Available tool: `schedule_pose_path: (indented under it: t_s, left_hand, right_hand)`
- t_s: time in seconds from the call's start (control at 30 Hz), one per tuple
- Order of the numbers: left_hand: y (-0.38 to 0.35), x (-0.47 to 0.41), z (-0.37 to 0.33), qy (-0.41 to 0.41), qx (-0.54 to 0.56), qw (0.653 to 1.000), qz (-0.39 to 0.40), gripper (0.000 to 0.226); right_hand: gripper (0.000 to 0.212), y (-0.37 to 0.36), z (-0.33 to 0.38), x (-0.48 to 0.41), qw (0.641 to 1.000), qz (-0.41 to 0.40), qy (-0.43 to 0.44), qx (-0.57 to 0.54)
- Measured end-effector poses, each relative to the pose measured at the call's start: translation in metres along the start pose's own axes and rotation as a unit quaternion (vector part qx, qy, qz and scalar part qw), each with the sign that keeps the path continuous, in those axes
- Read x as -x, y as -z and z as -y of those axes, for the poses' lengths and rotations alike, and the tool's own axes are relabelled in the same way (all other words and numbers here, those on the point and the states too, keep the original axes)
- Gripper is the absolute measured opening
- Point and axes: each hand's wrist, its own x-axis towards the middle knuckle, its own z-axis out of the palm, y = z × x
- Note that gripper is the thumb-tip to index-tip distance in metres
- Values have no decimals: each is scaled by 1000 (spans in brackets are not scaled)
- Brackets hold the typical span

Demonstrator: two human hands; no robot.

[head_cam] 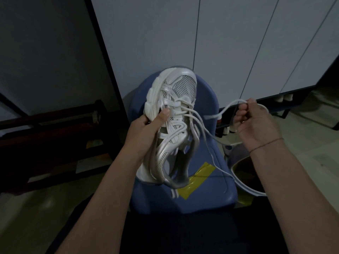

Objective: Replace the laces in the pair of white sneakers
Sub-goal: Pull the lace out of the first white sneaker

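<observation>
1. Head view, task's thing. The white sneaker (176,99) is held in the air above a blue plastic chair (205,198), toe pointing away from the person. A white lace (211,117) passes through the eyelets nearest the toe; the eyelets toward the ankle look unlaced.
2. Left grip (146,125): clasps the sneaker at the sole edge, thumb pressed on the upper.
3. Right grip (256,121): fingers curled, pinching the lace and drawing it out to the right, well apart from the shoe.
4. Hazard A: pulling one strand too far would probably leave the two lace ends unequal, or draw the short end back out of its eyelet.
5. Hazard B: a slack strand hangs down past the chair's edge and could snag there or trail into the vessel below.
6. Hazard C: held only at the sole edge, the shoe may twist under the sideways pull.
7. Container: a round dark vessel (232,166) stands just beside the chair, under the right forearm. Its inside is dim and brownish; the contents cannot be told.
</observation>
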Motion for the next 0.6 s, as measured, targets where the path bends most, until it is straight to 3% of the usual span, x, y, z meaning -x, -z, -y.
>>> schedule_pose_path:
  t_s: [0.1, 0.2, 0.33, 0.4, 0.53, 0.6]
  left_hand:
    - [8, -4, 0, 8, -10, 1000, -19, 53]
    - [13, -5, -2, 8, 1, 1000, -24, 45]
    - [8, -3, -5, 1, -1, 1000, -20, 42]
    - [6, -2, -4, -1, -12, 1000, -20, 47]
    - [4, -2, -1, -15, -46, 999, -18, 43]
    - [3, -1, 0, -26, -68, 997, -19, 38]
  right_hand:
    - [29, 5, 13, -8, 999, -39, 11, 5]
    - [33, -1, 0, -2, 982, -27, 7, 184]
    - [37, -10, -30, 18, 893, 80, -33, 441]
    - [40, -13, -33, 22, 856, 108, 4, 505]
    - [25, -27, -25, 32, 862, 184, 162, 444]
    - [14, -35, -24, 40, 850, 249, 197, 420]
